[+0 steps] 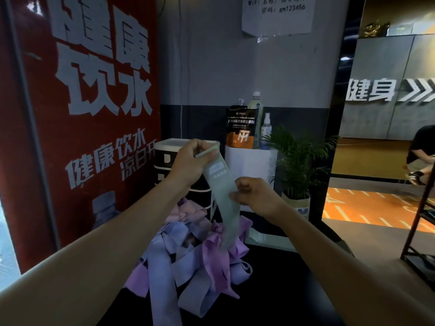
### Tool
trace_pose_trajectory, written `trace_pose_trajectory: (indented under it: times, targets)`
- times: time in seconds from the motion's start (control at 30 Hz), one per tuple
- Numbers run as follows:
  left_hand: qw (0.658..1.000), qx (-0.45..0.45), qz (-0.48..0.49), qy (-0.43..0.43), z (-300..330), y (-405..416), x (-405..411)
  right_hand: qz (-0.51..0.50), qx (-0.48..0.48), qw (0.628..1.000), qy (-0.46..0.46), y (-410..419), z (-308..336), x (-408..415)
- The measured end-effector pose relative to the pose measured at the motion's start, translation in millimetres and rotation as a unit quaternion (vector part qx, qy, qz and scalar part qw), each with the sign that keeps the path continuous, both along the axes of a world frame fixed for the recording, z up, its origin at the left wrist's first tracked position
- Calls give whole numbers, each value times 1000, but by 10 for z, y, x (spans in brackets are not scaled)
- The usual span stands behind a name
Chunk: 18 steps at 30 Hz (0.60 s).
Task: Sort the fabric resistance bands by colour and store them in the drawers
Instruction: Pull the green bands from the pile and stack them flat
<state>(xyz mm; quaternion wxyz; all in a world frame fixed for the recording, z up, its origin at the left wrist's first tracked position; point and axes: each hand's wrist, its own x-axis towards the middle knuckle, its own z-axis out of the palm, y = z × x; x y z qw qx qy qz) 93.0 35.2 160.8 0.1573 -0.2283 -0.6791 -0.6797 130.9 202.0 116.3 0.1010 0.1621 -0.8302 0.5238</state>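
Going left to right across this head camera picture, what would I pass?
Red poster → left hand → green band → right hand → potted plant → seated person.

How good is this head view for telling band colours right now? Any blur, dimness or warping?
Head view: dim overall, so the pale green band gripped by the left hand and right hand reads greyish; the pile of purple and blue bands stays distinguishable but soft; wide-angle warping stretches both forearms; the orange floor is brightest.
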Motion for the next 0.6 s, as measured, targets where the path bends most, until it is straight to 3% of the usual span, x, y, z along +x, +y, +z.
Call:
trace_pose_trajectory:
  times: [0.13,0.27,0.43,0.6]
  targets:
    - [997,-49,-7,-55,-120,41,-41,-24,-20,1000,-2,228,31,65]
    - [995,-49,-30,-82,-239,205,-36,-57,65,996,7,511,-57,147]
    - [995,-47,3,-92,-421,456,-144,-71,140,986,-48,958,-306,245]
    - [992,-34,46,-110,-707,722,-352,-103,262,954,-101,1499,-701,272]
